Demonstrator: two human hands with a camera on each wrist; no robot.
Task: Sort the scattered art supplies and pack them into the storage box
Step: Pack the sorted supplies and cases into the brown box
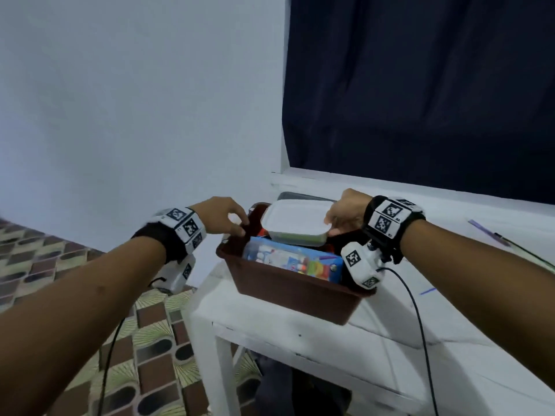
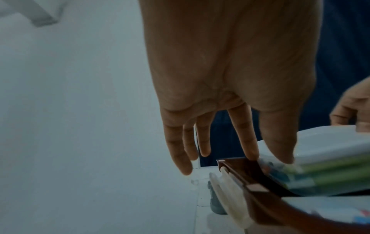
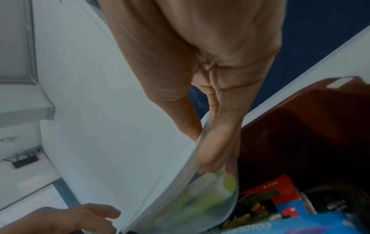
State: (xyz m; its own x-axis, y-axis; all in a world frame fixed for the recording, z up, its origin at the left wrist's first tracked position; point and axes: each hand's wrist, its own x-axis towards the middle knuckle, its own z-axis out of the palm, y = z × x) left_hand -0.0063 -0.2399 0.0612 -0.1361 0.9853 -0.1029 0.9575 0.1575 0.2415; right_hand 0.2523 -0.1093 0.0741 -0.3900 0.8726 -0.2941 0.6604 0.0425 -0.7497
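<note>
From the head view, we see the right hand point(image 1: 345, 213) grip a translucent rounded plastic case point(image 1: 295, 223) over the brown storage box point(image 1: 288, 291) at the white table's point(image 1: 390, 349) left corner. The left wrist view shows us the left hand point(image 2: 226, 88) with straight fingers touching the box's rim. In the right wrist view, green sticks point(image 3: 202, 201) fill the case.

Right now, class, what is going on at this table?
A person is packing art supplies into a brown storage box on a white table. The right hand grips one end of a clear lidded container with green items inside, held over the box. The left hand touches the box rim with relaxed fingers. A colourful blue pack already lies inside.
</note>
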